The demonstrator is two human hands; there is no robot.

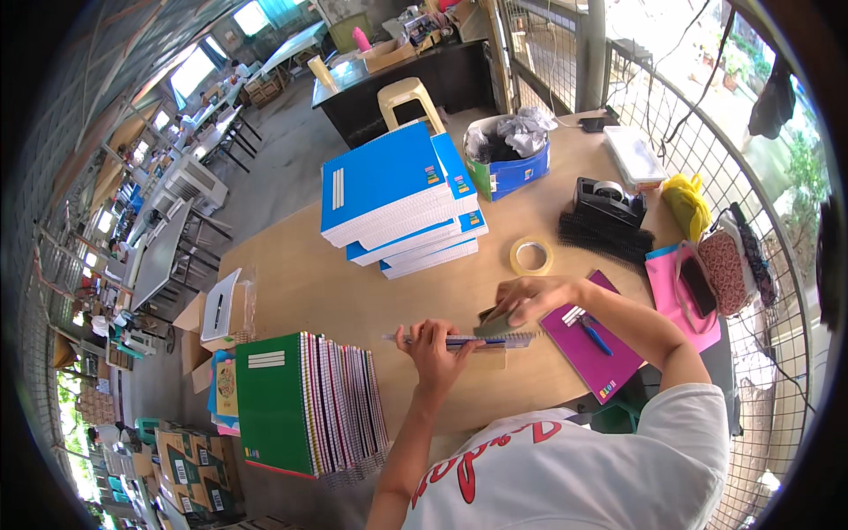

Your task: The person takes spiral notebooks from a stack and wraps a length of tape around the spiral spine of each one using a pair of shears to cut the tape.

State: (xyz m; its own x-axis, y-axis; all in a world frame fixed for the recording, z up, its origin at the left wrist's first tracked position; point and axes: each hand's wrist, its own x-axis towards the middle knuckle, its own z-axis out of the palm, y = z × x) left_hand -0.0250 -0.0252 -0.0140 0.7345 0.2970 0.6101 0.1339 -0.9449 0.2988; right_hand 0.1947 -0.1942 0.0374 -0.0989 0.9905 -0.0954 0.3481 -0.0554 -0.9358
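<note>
My left hand (433, 349) grips a spiral notebook (517, 342), held edge-on just above the table, its coil along the top. Over the coil's right part is my right hand (537, 300), fingers closed around a small flat grey-green object (495, 327) whose kind I cannot make out. To the right, a purple notebook (605, 353) lies on the table with a blue pen-like tool (596, 337) on top. A roll of clear tape (531, 257) lies beyond my right hand. Left of my left forearm stands a thick row of spiral notebooks, a green cover (274, 402) outermost.
Blue notebooks (380, 181) are stacked at the table's far side, beside a box of crumpled plastic (511, 159). A black tape dispenser (609, 203), a black brush (601, 237), a pink folder with a phone (698, 287) and pouches line the right, along a wire-mesh fence (751, 150).
</note>
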